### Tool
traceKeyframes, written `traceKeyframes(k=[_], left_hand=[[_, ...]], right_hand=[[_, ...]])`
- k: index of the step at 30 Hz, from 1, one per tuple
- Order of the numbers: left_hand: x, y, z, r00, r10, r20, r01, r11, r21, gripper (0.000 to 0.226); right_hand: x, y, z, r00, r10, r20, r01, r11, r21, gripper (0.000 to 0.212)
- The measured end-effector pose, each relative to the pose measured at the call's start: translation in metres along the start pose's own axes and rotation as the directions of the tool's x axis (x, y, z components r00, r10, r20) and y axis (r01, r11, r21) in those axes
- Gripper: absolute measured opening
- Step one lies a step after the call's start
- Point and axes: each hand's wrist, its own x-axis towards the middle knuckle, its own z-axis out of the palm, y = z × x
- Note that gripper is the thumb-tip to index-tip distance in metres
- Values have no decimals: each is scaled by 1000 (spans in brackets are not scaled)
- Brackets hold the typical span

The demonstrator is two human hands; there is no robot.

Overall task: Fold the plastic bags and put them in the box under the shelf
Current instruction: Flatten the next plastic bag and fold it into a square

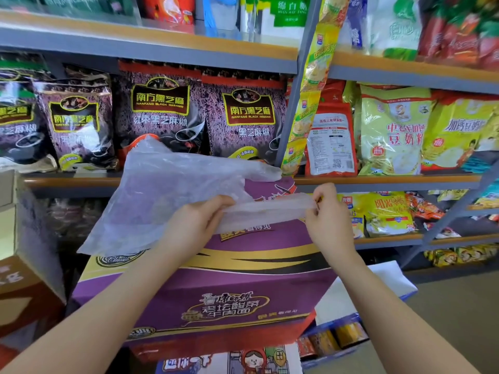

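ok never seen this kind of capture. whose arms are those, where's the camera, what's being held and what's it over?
There is no robot here. A person wears a wide-angle camera on the head, looking forward and down, so the two bare arms coming in from the bottom are their own. This is the only view.

Both hands hold one thin clear plastic bag. The left hand grips a flattened strip of it, and the right hand pinches the other end of that strip. The rest of the bag hangs loose to the left.

Under the hands sits a purple noodle carton, closed, which seems to serve as a work surface. Behind it are shop shelves stocked with food packets, such as black sesame bags. An open blue box of goods sits at lower right.
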Motion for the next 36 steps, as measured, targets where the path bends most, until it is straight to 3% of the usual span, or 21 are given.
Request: traceKeyframes(k=[2, 5, 7, 9, 11, 13, 15, 17, 20, 22, 27, 31, 32, 34, 36], left_hand=[[-2, 0, 4, 998, -24, 64, 23, 1000, 11, 31], [-1, 3, 7, 987, -120, 106, 109, 989, 103, 30], [0, 2, 8, 981, -152, 122, 126, 972, 198, 37], [-1, -2, 10, 970, -143, 197, 99, 971, 217, 53], [-3, -5, 12, 952, -86, 294, 51, 991, 126, 61], [-4, -9, 15, 934, 1, 356, -40, 994, 102, 58], [-6, -13, 17, 904, 1, 428, -87, 980, 181, 73], [-6, -15, 17, 887, -8, 462, -103, 971, 216, 92], [-8, -11, 12, 884, -42, 466, -31, 988, 148, 118], [-14, -14, 7, 865, -120, 487, 8, 974, 227, 131], [-30, -30, -12, 829, -286, 481, 81, 912, 403, 117], [-34, -40, -18, 827, -405, 390, 229, 876, 424, 108], [-32, -42, -18, 832, -420, 362, 254, 869, 424, 105], [-28, -45, -16, 847, -425, 319, 275, 864, 422, 103], [-24, -46, -15, 853, -428, 299, 281, 858, 429, 93]], right_hand=[[1, -1, 2, 985, 148, 84, -164, 958, 235, 33], [-3, 5, 4, 964, 193, 184, -249, 898, 362, 59], [-3, 12, 1, 962, 209, 176, -258, 904, 340, 61], [0, 23, 0, 962, 199, 190, -231, 959, 164, 57], [0, 26, -1, 933, 164, 320, -141, 986, -94, 58], [-7, 16, -3, 908, 73, 413, 21, 975, -219, 66], [-16, -6, 0, 878, -178, 444, 280, 944, -176, 69], [-22, -28, 12, 784, -379, 492, 479, 873, -91, 61], [-25, -43, 40, 689, -398, 605, 560, 823, -96, 62], [-25, -38, 52, 666, -320, 674, 547, 824, -149, 63], [-14, -9, 46, 717, -53, 695, 349, 891, -291, 59], [-6, -6, 50, 817, 97, 569, 163, 907, -389, 62], [-9, -14, 54, 846, 78, 528, 168, 900, -402, 63], [-17, -37, 63, 870, -101, 483, 288, 898, -332, 61], [-24, -63, 74, 793, -297, 531, 439, 884, -161, 60]])
